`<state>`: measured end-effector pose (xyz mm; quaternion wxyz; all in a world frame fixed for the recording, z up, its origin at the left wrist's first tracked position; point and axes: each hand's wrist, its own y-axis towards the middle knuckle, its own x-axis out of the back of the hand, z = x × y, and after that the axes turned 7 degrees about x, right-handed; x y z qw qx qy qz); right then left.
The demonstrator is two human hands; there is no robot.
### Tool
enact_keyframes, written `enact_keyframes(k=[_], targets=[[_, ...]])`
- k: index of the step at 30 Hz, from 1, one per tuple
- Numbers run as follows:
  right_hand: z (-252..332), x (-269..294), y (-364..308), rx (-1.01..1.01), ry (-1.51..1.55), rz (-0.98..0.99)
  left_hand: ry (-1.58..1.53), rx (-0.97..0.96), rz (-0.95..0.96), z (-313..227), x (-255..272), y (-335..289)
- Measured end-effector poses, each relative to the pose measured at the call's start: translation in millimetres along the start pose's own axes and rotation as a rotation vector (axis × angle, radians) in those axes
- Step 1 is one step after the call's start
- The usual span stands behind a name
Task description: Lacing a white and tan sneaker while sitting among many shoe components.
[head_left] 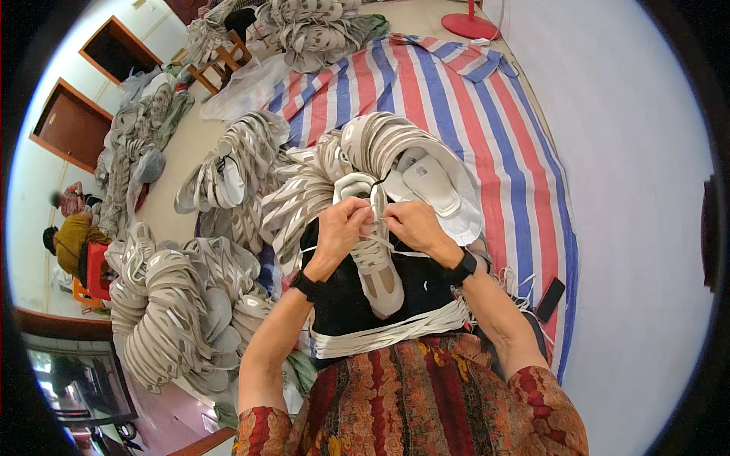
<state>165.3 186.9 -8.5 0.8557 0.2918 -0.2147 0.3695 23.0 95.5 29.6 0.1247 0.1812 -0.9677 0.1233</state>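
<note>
A beige and white sneaker upper (382, 287) lies on the black cloth (334, 315) over my lap, its toe toward me. White lace crosses its front. My left hand (344, 226) is closed in a pinch at the left eyelet edge, near the throat. On the opposite edge my right hand (416, 226) pinches too, with thin white lace showing by its fingertips. Both hands seem to hold the lace, though the fingers partly cover it. A bundle of white shoelaces (395, 334) stretches across my lap, close to my waist.
Stacked shoe uppers (388, 133) lie just beyond my hands, with more piles (171, 311) to the left. A striped plastic sheet (487, 159) covers the floor. Right of me lie loose laces and a black phone (550, 299). Another person (72, 243) sits far left.
</note>
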Motion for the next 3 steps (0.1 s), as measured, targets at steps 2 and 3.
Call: enact_keyframes(k=[2, 3], targets=[[6.2, 0.0, 7.4, 0.121, -0.297, 0.079, 0.016, -0.027, -0.005, 1.4, -1.2, 1.8], [10.0, -0.8, 11.0, 0.138, -0.285, 0.100, 0.019, -0.028, 0.024, 1.7, -0.4, 2.2]])
